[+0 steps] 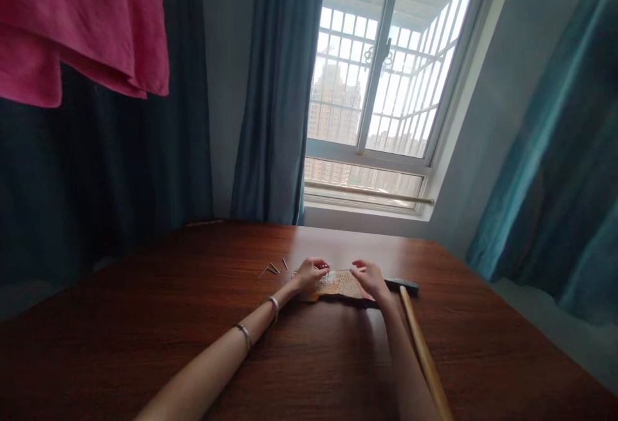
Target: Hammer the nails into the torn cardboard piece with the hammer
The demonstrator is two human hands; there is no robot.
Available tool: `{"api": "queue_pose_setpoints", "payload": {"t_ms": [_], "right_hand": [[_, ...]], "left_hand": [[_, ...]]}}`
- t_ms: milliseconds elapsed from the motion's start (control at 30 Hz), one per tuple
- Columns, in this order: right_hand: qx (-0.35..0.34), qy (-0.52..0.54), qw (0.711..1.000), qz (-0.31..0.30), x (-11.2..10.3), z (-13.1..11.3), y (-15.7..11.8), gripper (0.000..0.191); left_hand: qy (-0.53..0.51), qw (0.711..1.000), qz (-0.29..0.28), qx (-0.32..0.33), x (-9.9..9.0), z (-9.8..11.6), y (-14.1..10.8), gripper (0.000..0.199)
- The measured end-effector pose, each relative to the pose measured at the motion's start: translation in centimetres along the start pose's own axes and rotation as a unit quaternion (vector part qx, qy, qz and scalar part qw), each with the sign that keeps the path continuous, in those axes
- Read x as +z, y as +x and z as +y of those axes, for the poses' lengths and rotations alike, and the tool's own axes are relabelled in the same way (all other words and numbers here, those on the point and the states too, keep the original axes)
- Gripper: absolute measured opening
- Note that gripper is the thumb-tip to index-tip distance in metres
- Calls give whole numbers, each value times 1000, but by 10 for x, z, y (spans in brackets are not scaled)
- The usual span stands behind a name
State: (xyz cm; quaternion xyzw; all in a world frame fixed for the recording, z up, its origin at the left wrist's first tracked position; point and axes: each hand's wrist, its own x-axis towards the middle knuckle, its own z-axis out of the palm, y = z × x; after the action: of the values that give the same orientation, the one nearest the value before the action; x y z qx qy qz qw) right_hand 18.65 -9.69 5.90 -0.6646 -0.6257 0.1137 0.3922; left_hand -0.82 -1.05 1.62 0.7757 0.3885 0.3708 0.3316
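Note:
On the table in front of me lies a flat piece of wood (340, 284) with a speckled, pitted top and a rough dark front edge. My left hand (313, 273) is over its left end, thumb and fingers pinched around what looks like a thin nail (329, 273) standing upright at the wood. Over the right end is my right hand (369, 277), fingers bent, with a gap between thumb and forefinger and nothing visible in it. Beside that hand rests a hammer, its dark head (405, 286) partly behind my wrist and its long wooden handle (421, 347) running towards me along my right forearm.
Several loose nails (273, 268) lie on the brown wooden table (159, 331), left of the piece of wood. Beyond the table's far edge are a barred window (371, 86) and blue curtains (277, 99). A pink cloth (96, 22) hangs at the upper left.

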Motion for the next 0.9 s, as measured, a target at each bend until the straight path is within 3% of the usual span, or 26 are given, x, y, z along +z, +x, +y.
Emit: {"api": "queue_pose_setpoints", "payload": {"t_ms": [133,200,333,500,633,767,833,900], "right_hand": [[80,-99,990,57,-50,24,-51,34],[157,-235,957,65,-61,36,-87,36],[217,-376,899,63,-57,45,-145,38],[174,-450,874,58,-53,46,-159,38],[183,-358,916,-4,-70,63,-150,29],[204,-133,970,25,-76,70,-145,23],[229,27,972,49,-70,58,-144,24],[251,193,947,48,-62,37,-141,29]], "left_hand": [[-6,1000,6,-5,0,2,-1,26],[-9,1000,8,-8,0,2,-1,26],[-15,1000,2,-9,0,0,-1,27],[-19,1000,4,7,0,-1,0,26],[-21,1000,1,14,0,-2,-1,25],[-22,1000,-2,16,0,-1,-1,26],[-22,1000,-4,15,-1,0,-1,26],[-20,1000,-7,10,0,1,-1,26]]}}
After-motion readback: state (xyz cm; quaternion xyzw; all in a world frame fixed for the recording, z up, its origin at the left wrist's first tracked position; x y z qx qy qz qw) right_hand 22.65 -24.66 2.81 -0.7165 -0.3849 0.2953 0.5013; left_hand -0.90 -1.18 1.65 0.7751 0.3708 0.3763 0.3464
